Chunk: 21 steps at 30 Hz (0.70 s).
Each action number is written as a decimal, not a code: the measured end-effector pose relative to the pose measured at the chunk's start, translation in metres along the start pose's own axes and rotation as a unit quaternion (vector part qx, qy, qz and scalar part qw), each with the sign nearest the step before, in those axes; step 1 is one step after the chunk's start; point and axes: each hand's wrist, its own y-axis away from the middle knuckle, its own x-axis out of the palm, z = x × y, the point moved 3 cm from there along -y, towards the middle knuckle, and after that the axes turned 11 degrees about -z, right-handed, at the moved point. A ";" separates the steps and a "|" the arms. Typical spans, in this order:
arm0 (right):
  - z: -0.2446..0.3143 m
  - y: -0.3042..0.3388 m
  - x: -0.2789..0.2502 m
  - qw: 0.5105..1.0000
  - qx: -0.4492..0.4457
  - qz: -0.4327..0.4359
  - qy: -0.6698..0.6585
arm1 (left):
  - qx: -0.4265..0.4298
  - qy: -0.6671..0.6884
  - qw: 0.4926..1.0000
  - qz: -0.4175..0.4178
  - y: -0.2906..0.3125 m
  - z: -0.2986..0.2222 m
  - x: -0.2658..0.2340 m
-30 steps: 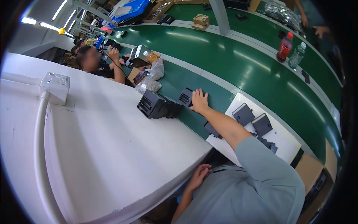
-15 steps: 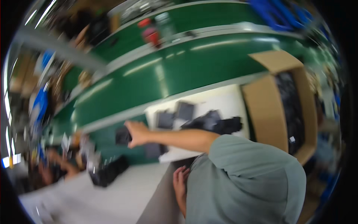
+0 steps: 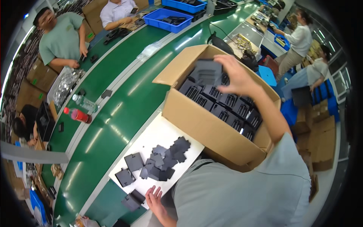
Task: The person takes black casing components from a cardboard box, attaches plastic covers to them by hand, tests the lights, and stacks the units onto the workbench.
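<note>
My right hand is over an open cardboard carton, thumb and fingers closed round a black rectangular plastic housing, slightly blurred. Beneath it, the carton holds rows of similar black housings with slotted faces. My left hand rests at the near edge of a white board, empty, fingers apart and slightly curled. Close beside it lie black plastic pieces at the board's edge. Two square black pieces and a loose heap of flat dark pieces are on the board.
A green conveyor line curves past the board and carton. On its rail stand a red bottle and a clear bottle. A blue bin stands beyond. Several people work around; one in a green shirt is across the line.
My view has swung right. My right hand, with a dark piece in it, has gone from the far left over to the carton. My left hand now shows beside the board.
</note>
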 end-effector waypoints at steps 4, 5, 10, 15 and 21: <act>-0.123 0.014 0.004 0.989 0.025 0.091 0.113 | -0.010 -0.041 0.998 0.038 -0.013 -0.004 0.026; -0.138 0.013 0.012 0.982 0.005 0.146 0.116 | -0.009 -0.043 0.998 0.037 -0.015 -0.006 0.030; -0.189 -0.003 0.050 0.964 0.024 0.262 0.021 | 0.010 -0.069 0.997 0.041 -0.021 -0.014 0.045; -0.215 -0.010 0.081 0.967 -0.049 0.249 0.039 | 0.008 -0.078 0.997 0.020 -0.024 -0.010 0.050; -0.199 -0.014 0.118 0.961 -0.051 0.267 0.058 | -0.014 -0.075 0.997 -0.011 -0.023 -0.001 0.052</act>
